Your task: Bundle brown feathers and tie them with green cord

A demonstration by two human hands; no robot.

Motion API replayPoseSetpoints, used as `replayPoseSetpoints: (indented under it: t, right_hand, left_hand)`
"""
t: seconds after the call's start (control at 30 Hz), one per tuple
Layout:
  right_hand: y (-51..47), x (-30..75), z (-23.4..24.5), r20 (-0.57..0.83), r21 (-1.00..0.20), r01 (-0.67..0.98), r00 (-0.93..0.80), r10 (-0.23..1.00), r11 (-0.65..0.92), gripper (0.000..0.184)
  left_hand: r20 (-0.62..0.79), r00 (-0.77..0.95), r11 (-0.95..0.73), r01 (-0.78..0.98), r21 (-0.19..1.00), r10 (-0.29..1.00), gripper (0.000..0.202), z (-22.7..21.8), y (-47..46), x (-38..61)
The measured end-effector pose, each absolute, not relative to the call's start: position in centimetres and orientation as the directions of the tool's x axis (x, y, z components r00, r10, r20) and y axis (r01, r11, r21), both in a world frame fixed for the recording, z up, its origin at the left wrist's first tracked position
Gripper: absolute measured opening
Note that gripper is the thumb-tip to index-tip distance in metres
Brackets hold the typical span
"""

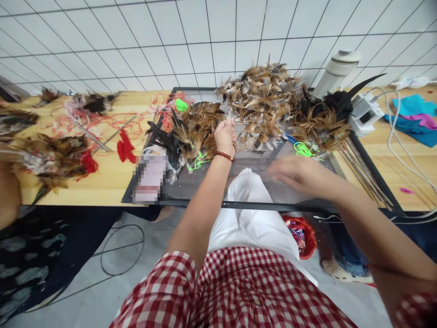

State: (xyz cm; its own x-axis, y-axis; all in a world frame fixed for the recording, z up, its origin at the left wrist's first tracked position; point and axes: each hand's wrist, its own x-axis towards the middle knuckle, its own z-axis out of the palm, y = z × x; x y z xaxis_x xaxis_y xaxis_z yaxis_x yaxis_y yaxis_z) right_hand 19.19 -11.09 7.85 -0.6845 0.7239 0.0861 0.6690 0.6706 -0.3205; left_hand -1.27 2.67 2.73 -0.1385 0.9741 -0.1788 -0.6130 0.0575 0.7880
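My left hand [225,133], with a red bead bracelet at the wrist, is held over the dark framed board at the edge of the feather piles. Its fingers are curled closed; what they pinch, if anything, is too small to make out. Just left of it lies a bunch of brown feathers [200,125] with bright green cord [198,161]. Beyond it is a large heap of brown and grey feathers [266,102]. My right hand [295,175] is smeared by motion above the board's near right part, close to a bundle of green cord [303,149].
A pale bottle [336,73], black feathers [336,105] and a white charger [366,114] with a cable stand at right. Thin sticks [365,175] lie along the board's right side. A blurred-out phone [150,177] is at left. Another person's arm [8,187] reaches in there.
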Motion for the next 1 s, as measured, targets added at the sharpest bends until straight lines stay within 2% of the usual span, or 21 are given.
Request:
replayPoseSetpoints:
  t: [0.07,0.13,0.2,0.27,0.33,0.43,0.63,0.7,0.8,0.87,0.93,1.0]
  right_hand:
    - [-5.7,15.7,7.2,0.155,-0.233,0.737,-0.616,0.772,0.635,0.032]
    - [-1.6,12.8,5.5,0.211,-0.188,0.775,-0.568,0.796,0.603,0.040]
    - [1.1,11.0,3.6,0.160,-0.147,0.806,-0.552,0.818,0.573,0.048]
    - [2.3,11.0,2.1,0.092,-0.112,0.815,-0.562,0.822,0.569,0.041]
    - [2.8,12.7,1.0,0.089,-0.102,0.807,-0.575,0.813,0.582,0.031]
    - [2.9,17.0,0.3,0.167,-0.148,0.819,-0.531,0.831,0.554,0.026]
    - [1.4,20.5,1.2,0.394,-0.310,0.829,-0.334,0.856,0.466,0.033]
    - [0.4,19.4,1.3,0.378,-0.319,0.820,-0.349,0.857,0.475,0.032]
    - [-0.9,17.6,0.9,0.270,-0.302,0.797,-0.454,0.849,0.523,0.039]
    - [-1.2,17.0,0.5,0.223,-0.295,0.790,-0.490,0.843,0.538,0.029]
    - [-0.7,17.2,0.2,0.302,-0.351,0.779,-0.431,0.850,0.520,0.022]
    - [0.1,17.9,0.1,0.487,-0.494,0.720,-0.235,0.841,0.487,0.023]
  left_hand:
    - [-0.194,-0.157,0.052,-0.634,0.772,0.968,0.036,3.4,2.4,-1.6]
    - [-0.190,-0.187,0.029,-0.634,0.772,0.964,0.038,3.9,2.3,-1.8]
    - [-0.178,-0.214,0.006,-0.625,0.781,0.961,0.038,4.2,2.2,-2.0]
    - [-0.168,-0.220,-0.001,-0.610,0.792,0.961,0.036,4.1,2.3,-2.0]
    - [-0.169,-0.220,0.005,-0.593,0.805,0.961,0.034,3.8,2.4,-1.8]
    - [-0.175,-0.210,0.024,-0.572,0.820,0.962,0.035,3.1,2.6,-1.5]
    - [-0.154,-0.158,0.040,-0.560,0.828,0.975,0.036,2.4,2.5,-0.8]
    - [-0.163,-0.144,0.057,-0.556,0.829,0.976,0.036,2.5,2.2,-0.6]
    - [-0.200,-0.117,0.102,-0.557,0.824,0.973,0.033,2.9,1.5,-0.1]
    - [-0.228,-0.083,0.143,-0.563,0.814,0.970,0.033,3.2,1.1,0.2]
    - [-0.263,-0.038,0.193,-0.578,0.793,0.964,0.031,3.4,0.8,0.3]
    - [-0.301,0.029,0.258,-0.599,0.758,0.953,0.028,3.5,0.6,0.3]
